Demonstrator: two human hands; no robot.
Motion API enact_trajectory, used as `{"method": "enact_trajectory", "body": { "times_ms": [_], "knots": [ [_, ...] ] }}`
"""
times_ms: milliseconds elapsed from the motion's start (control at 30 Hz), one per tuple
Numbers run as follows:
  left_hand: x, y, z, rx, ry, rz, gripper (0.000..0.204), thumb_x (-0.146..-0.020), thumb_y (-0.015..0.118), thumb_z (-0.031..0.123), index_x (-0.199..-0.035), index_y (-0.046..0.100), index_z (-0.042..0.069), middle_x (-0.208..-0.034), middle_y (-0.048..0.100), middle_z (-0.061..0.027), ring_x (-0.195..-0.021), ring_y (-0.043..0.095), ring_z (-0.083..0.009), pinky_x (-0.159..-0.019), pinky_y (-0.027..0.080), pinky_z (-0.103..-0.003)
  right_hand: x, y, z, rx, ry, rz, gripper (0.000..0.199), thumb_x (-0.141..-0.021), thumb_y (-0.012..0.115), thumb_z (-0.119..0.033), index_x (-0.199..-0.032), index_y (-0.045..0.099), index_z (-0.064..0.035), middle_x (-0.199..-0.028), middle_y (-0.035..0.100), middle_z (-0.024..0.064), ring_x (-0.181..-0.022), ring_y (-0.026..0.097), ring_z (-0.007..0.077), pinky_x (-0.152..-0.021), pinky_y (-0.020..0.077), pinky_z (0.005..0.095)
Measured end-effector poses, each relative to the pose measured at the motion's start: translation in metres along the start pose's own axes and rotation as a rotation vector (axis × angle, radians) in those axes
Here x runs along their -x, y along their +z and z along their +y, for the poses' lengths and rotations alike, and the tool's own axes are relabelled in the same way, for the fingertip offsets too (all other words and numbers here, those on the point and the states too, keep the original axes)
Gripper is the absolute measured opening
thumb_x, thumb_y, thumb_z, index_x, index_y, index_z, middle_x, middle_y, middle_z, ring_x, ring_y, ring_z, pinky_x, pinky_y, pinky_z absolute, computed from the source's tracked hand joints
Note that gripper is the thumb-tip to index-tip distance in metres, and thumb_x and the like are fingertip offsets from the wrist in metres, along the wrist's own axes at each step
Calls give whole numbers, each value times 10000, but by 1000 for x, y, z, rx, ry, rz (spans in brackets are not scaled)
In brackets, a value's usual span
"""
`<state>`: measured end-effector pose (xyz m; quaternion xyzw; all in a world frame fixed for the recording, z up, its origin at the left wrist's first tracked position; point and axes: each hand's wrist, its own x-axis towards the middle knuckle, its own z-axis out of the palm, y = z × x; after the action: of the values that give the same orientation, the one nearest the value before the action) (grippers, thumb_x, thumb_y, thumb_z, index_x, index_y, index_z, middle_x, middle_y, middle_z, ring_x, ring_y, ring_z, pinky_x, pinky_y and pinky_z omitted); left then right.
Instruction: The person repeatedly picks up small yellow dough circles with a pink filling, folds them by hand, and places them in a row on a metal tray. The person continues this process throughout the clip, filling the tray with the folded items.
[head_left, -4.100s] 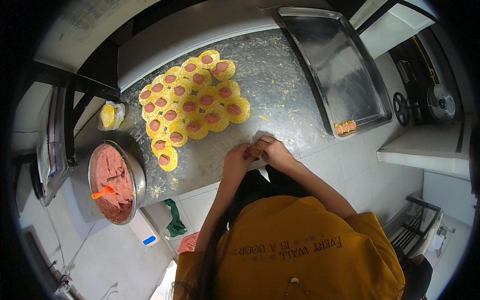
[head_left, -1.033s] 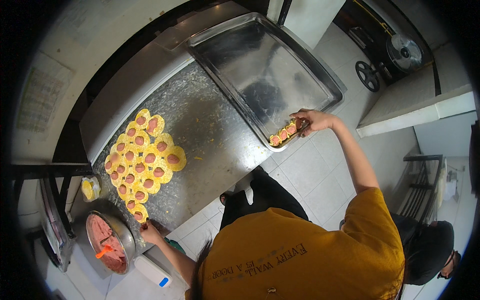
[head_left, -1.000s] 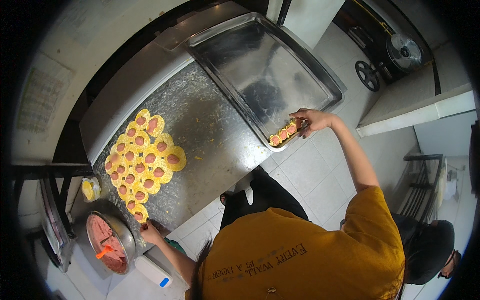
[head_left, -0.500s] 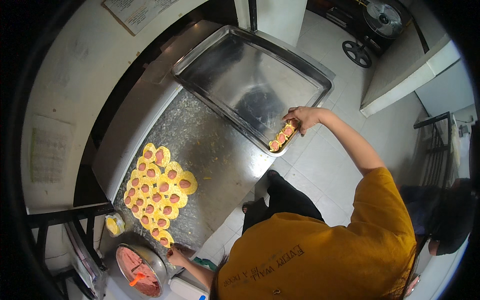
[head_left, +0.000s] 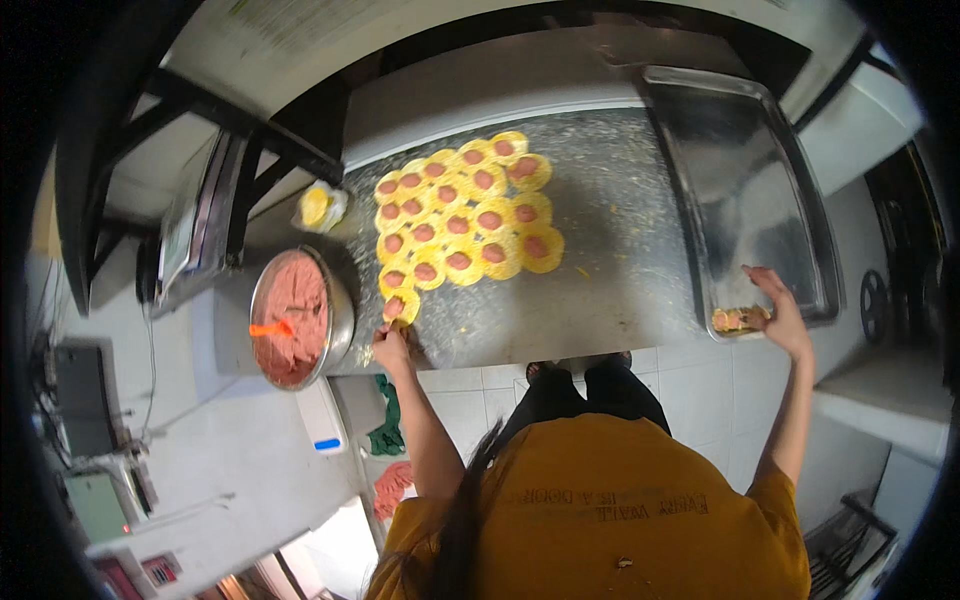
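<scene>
While blurred, wrappers (head_left: 462, 222) seem pink-filled.

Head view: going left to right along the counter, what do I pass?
Metal bowl of pink filling with an orange spatula → left hand → yellow wrappers topped with filling → bare counter → steel tray → right hand at its near corner.

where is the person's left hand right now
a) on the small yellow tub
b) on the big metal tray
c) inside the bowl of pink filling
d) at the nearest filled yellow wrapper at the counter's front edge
d: the left hand touches the lowest yellow wrapper in the cluster, beside the bowl of pink filling, while the right hand is over at the metal tray.
</scene>
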<state>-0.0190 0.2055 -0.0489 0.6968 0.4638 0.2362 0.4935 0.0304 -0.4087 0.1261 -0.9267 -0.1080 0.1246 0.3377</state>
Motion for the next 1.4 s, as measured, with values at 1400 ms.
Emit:
{"method": "enact_trajectory", "body": {
  "times_ms": [1400],
  "knots": [
    [173, 80, 75, 322, -153, -1056, 178, -840, 559, 8, -1017, 538, 13, -1047, 553, -67, -877, 598, -147, -615, 541, -243, -67, 271, -103, -1331, 161, 189, 315, -801, 540, 98, -1100, 573, 5, -1000, 627, 67, -928, 580, 122, -823, 452, 237]
  ]
}}
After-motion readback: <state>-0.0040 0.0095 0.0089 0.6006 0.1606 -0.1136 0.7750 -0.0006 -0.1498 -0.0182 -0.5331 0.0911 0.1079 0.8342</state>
